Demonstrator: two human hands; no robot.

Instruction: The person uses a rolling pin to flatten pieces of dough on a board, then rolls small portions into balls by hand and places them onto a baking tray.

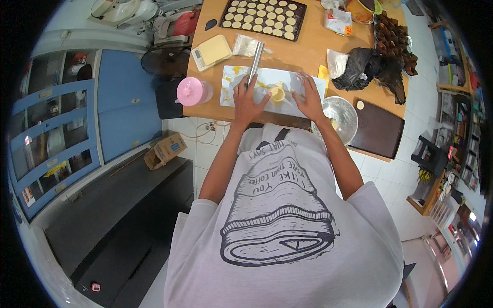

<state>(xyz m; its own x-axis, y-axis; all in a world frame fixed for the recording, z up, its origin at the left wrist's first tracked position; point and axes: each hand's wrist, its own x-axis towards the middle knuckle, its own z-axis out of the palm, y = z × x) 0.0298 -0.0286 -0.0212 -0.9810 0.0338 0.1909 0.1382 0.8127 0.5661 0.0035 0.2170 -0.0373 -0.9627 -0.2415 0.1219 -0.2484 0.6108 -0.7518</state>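
My left hand [247,100] is open, thumb stretched toward a pale yellow dough piece [277,93] on a white sheet [231,95] streaked with yellow. Its fingertips touch the lower end of a metal rolling pin [257,56], which points away from me. My right hand [309,102] is open at the right of the dough, fingers spread on or just over the sheet; contact is unclear. A pink lidded container [192,91] stands left of the sheet. Beyond it sit a scale [211,51] and a bag of white powder [245,45].
A dark tray of dough rounds [264,18] lies at the back of the wooden table [316,54]. Right are a black bag [354,69], brown cups [390,36], a metal bowl [343,118] and a brown tray [375,128] with one round. A cardboard box [164,150] sits lower left.
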